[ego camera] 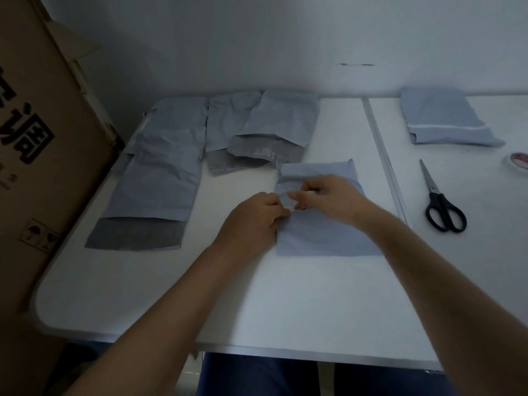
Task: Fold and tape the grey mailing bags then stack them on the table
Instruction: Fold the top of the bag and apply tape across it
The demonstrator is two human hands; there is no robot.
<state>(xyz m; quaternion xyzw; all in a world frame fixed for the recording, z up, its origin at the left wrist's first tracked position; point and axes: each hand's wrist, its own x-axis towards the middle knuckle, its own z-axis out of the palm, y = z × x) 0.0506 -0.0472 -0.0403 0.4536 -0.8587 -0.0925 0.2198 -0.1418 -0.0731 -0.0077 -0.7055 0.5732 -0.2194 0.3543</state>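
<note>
Head view looks down on a white tabletop in dim light. Just right of centre lies a folded grey mailing bag, flat on the surface. Both hands meet at its left edge: the left hand has its fingers curled, pinching the bag's edge, and the right hand lies over the fold with thumb and fingertips pinched together on it; whether a bit of tape sits between them is too small to tell. Unfolded grey bags lie spread across the upper left of the tabletop, some overlapping, their darker open flaps facing the viewer. At the upper right sits a stack of folded bags. Black-handled scissors lie at right, blades shut, and a tape roll shows at the right edge. A brown cardboard box fills the left side.
</note>
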